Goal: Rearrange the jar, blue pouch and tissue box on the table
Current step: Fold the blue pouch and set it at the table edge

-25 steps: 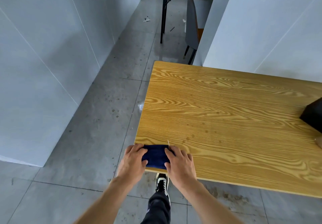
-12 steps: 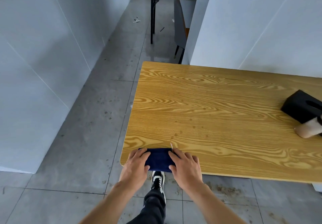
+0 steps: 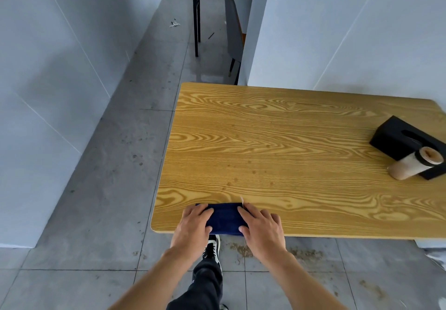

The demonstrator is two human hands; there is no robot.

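The blue pouch (image 3: 225, 218) lies flat at the near left edge of the wooden table (image 3: 277, 150), slightly overhanging it. My left hand (image 3: 193, 225) grips its left end and my right hand (image 3: 261, 227) grips its right end, fingers curled over the fabric. A small white tag sticks up at the pouch's far right corner. At the table's right side sits the black tissue box (image 3: 400, 140), and the jar (image 3: 415, 166) with a tan lid lies on its side against the box's front.
White walls (image 3: 350, 27) stand behind and to the left of the table. Grey tiled floor (image 3: 115, 164) runs along the left. A second table and a chair (image 3: 233, 27) stand in the far passage. My leg and shoe show below the table edge.
The view has swung right, bringing the tissue box and the jar fully into sight. Both hands stay on the pouch at the table's near edge.
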